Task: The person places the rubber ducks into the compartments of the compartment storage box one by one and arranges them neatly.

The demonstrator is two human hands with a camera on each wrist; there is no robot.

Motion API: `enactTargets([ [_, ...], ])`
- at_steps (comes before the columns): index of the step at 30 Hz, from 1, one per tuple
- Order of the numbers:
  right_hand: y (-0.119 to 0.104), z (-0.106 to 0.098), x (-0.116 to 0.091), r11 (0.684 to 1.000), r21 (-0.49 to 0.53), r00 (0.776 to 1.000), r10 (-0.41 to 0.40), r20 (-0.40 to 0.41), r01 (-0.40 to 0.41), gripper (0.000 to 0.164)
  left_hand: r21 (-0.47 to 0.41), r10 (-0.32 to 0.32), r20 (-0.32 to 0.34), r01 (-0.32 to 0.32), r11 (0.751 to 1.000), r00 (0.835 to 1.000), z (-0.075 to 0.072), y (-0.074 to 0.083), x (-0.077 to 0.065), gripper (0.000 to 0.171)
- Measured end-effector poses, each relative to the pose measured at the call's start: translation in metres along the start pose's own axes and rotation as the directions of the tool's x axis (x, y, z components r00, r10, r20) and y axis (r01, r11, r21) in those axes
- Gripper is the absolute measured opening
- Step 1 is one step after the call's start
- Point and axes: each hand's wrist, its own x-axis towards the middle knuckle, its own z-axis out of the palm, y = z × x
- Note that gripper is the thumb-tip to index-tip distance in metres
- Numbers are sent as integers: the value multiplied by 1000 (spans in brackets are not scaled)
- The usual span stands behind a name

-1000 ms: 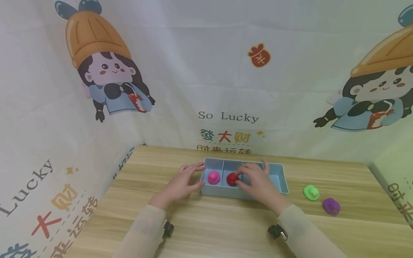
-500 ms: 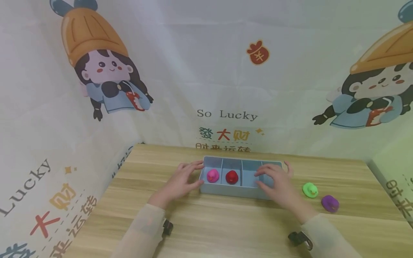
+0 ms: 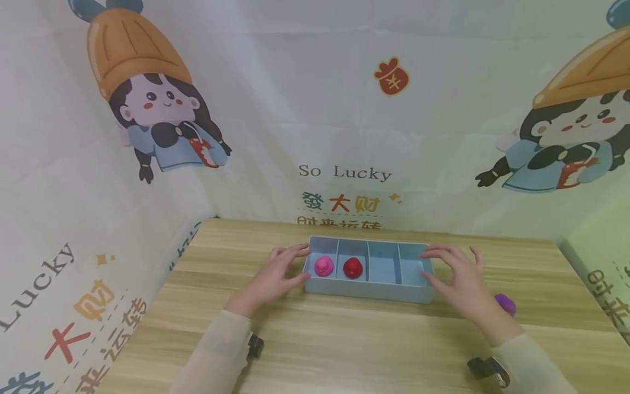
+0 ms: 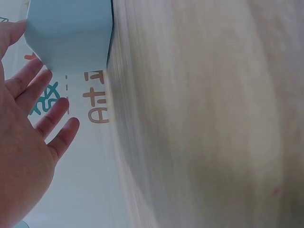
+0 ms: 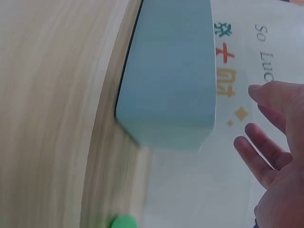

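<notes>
A light blue box [image 3: 369, 291] with several compartments lies lengthwise on the table. A pink duck [image 3: 323, 266] sits in its leftmost compartment, and a red duck [image 3: 353, 268] occupies the one beside it. My left hand [image 3: 269, 282] rests at the box's left end, relaxed fingers and thumb touching its corners. Over the right end hovers my right hand [image 3: 462, 282], thumb and fingers apart and nothing between them. The right wrist view catches a green duck [image 5: 124, 222] at its bottom edge; in the head view that duck is hidden behind my right hand.
A purple duck [image 3: 505, 304] stands on the wooden table [image 3: 344, 345], partly covered by my right wrist. Behind the table hangs a white printed cloth [image 3: 275, 109], which also covers both sides.
My right hand has let go of the red duck and moved right along the box, now covering the green duck. The left hand has stayed at the box's left end.
</notes>
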Motion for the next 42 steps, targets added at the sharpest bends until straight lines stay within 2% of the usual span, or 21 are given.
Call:
enactTargets([
  [5, 16, -9, -12, 999, -30, 999, 20, -31, -21, 42, 0, 15, 5, -15, 1000, 1000, -1, 1, 0, 62],
  [13, 37, -26, -25, 996, -85, 997, 31, -72, -37, 47, -9, 2, -4, -2, 1000, 1000, -2, 1, -1, 61],
  [21, 54, -39, -40, 983, -160, 996, 90, 16, -86, 43, 16, 5, 5, -5, 1000, 1000, -4, 0, 0, 62],
  [26, 66, -44, -49, 976, -186, 991, 124, 55, -112, 50, 12, -3, 15, 3, 1000, 1000, -3, 1, 0, 63],
  [33, 70, -51, -51, 963, -220, 979, 182, 93, -158, 53, 6, 8, -5, -8, 1000, 1000, -5, 3, 0, 62],
  [42, 75, -54, -54, 959, -221, 968, 212, 133, -180, 49, 22, 10, 12, -10, 1000, 1000, -4, 1, 0, 62],
])
